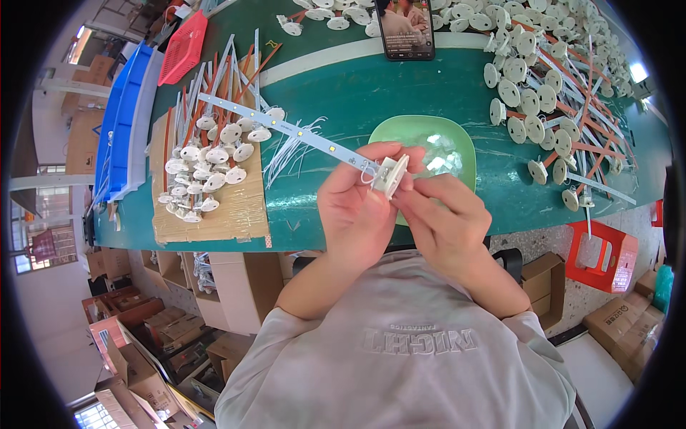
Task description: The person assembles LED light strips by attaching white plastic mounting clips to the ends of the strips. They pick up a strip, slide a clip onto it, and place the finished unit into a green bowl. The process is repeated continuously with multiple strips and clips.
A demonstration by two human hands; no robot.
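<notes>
My left hand point(357, 214) is closed around the white plastic end base of an LED strip point(300, 134), whose pale blue board with small yellow LEDs sticks out toward the upper left. The fingers of my right hand point(446, 218) are pinched together at the right side of that white base point(389, 176). Whether they hold some small piece there is hidden. Just behind my hands lies a light green tray point(461, 143) with small clear, shiny pieces point(439, 146) in it.
On a cardboard sheet point(246, 214) at the left lie several finished-looking strips with white round bases point(214, 156). A large pile of similar parts point(532, 100) covers the right side. A phone point(407, 28) stands at the back. Thin white wires point(289, 157) lie left of my hands.
</notes>
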